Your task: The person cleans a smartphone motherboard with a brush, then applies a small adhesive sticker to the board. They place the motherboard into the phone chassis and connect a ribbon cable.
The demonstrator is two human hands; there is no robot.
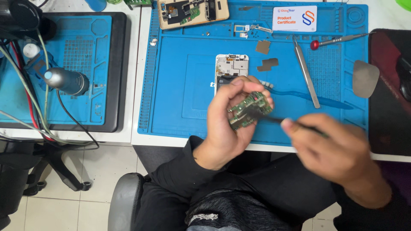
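Note:
My left hand grips a small green circuit board between thumb and fingers, held above the front edge of the blue work mat. My right hand, blurred, holds a thin dark tool whose tip touches the board. Behind the board a white opened phone frame lies flat on the mat, partly hidden by my left hand.
Metal tweezers, a blue brush, a red-capped screwdriver, a metal pry pick, a white card and a second opened gold phone lie on the mat. A hot-air handle with cables rests on a second mat at the left.

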